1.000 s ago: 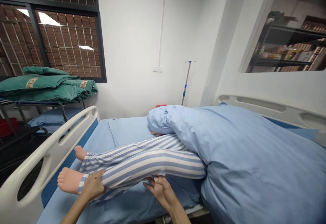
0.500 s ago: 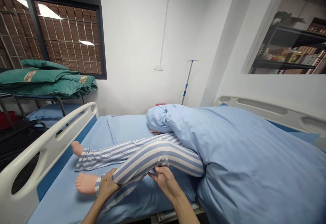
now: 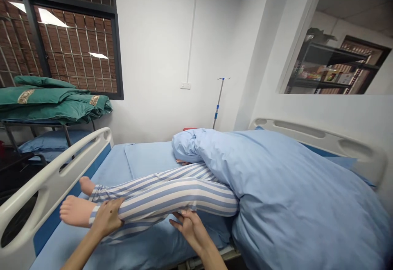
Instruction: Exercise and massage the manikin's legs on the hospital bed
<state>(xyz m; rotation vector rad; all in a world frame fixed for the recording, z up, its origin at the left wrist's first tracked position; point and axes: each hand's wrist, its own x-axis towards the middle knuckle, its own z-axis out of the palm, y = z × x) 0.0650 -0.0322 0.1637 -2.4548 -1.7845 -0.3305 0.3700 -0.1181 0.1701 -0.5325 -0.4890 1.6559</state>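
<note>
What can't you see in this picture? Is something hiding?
From the head camera:
- The lying figure's head and chest: covered by the blue quilt.
- Red thing: mostly behind the quilt.
- Shelf goods: too small to read.
- Right hand's fingertips: partly behind the striped trouser leg.

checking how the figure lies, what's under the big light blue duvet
Striped blue-and-white pyjama legs come out from under the light blue duvet, and the figure's hand shows at its edge. The upper body is covered and cannot be seen.
</note>
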